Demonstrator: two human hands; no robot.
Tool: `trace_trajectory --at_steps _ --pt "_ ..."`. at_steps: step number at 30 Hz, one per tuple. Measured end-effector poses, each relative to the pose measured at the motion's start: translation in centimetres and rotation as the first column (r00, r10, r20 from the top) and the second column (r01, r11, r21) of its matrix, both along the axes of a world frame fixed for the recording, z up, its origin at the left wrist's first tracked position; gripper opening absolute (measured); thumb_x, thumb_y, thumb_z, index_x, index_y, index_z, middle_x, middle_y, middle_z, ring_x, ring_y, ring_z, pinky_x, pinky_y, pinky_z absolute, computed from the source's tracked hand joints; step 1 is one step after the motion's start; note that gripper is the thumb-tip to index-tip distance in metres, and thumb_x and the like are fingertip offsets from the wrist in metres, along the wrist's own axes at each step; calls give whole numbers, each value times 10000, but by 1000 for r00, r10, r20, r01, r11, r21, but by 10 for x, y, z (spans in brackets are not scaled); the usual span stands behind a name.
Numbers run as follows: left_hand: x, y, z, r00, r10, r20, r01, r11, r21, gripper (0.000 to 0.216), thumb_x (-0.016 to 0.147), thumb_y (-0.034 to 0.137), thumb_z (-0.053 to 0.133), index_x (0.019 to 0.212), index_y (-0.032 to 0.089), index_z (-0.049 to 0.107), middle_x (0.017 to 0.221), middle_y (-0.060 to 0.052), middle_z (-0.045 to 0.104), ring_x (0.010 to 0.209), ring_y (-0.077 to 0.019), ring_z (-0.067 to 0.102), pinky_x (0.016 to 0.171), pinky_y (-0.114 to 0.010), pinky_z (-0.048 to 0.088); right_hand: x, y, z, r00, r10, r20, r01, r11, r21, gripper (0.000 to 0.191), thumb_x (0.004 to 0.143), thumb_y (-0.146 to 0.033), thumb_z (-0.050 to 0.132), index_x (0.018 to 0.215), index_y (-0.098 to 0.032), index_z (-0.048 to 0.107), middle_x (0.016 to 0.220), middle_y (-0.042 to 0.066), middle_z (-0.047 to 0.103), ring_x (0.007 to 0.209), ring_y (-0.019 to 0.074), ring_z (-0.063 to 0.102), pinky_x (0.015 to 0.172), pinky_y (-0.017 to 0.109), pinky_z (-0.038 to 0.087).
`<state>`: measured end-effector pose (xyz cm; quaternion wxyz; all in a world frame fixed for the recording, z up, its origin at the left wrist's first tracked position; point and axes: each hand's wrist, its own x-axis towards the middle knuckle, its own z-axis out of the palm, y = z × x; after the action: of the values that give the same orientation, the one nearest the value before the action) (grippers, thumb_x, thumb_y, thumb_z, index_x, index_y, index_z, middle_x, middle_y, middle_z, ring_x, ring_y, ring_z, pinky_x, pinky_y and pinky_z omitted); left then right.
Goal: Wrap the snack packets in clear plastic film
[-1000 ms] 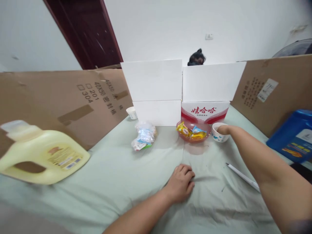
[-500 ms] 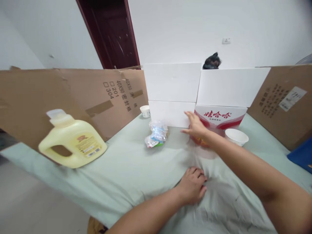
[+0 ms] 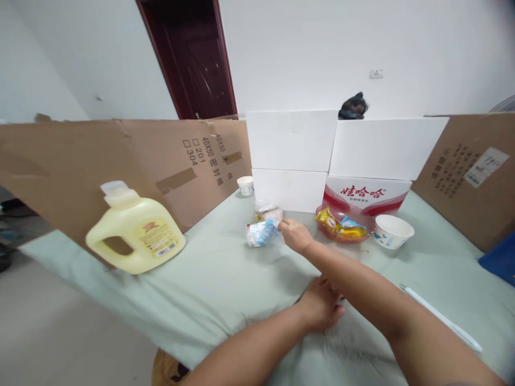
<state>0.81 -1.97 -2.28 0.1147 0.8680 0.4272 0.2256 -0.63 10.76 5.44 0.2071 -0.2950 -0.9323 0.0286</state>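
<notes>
My right hand (image 3: 294, 235) reaches across the pale green cloth (image 3: 209, 268) and its fingers close on a clear plastic bag of small blue and white packets (image 3: 262, 229). My left hand (image 3: 319, 309) rests on the cloth near me, fingers curled loosely, partly hidden under my right forearm. To the right of the bag stands a pink bowl with yellow and blue snack packets (image 3: 341, 228), and beside that a white paper cup (image 3: 393, 230).
A yellow detergent jug (image 3: 134, 231) lies at the left. Cardboard sheets (image 3: 120, 161) and white foam boxes (image 3: 292, 140) wall in the back. A red and white carton (image 3: 368, 194), a small cup (image 3: 245, 185), a white pen (image 3: 440, 317) and a blue box (image 3: 499, 257) are around.
My right hand left the white cup, passed over the pink bowl and has moved left onto the bag of packets. The view swung left. My left hand stayed put.
</notes>
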Motion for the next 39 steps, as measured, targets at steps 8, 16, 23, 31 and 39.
trace_trajectory --at_steps 8,16,23,31,39 --pt "-32 8 31 887 422 187 -461 821 336 283 770 147 545 1041 163 626 1129 -147 592 1121 -311 512 979 -502 383 113 -24 -33 995 -71 -75 69 997 -34 284 815 -10 453 912 -149 681 931 95 679 870 187 630 803 293 486" --pt "-90 31 24 943 330 -31 -331 944 -13 617 721 152 638 1320 189 493 1412 -139 458 1308 -295 418 1093 -470 357 126 -55 -72 971 28 -238 -50 995 -87 293 805 -31 493 1006 -163 660 1053 109 679 971 195 643 878 325 509" --pt "-64 27 27 809 415 416 -312 903 -295 305 910 398 446 1056 177 598 890 -40 660 723 -181 638 690 -338 551 167 -98 -40 907 11 -420 -14 1000 -4 245 910 -157 461 1085 -237 613 1058 96 651 988 208 626 850 369 529" --pt "-22 7 9 865 345 363 -336 938 -90 372 930 437 437 1136 158 572 1155 -130 583 1096 -243 565 966 -413 461 177 -136 -67 995 -93 -22 95 990 104 411 839 -110 513 1247 -127 556 1218 178 602 1012 301 573 828 463 514" --pt "-33 8 2 993 90 75 -92 996 14 420 916 336 524 1325 243 516 1474 -134 354 1347 -296 386 1085 -481 383 215 -118 -20 990 -122 -67 114 987 -110 194 893 -256 558 1050 -191 651 1143 107 658 1006 213 622 881 350 460"
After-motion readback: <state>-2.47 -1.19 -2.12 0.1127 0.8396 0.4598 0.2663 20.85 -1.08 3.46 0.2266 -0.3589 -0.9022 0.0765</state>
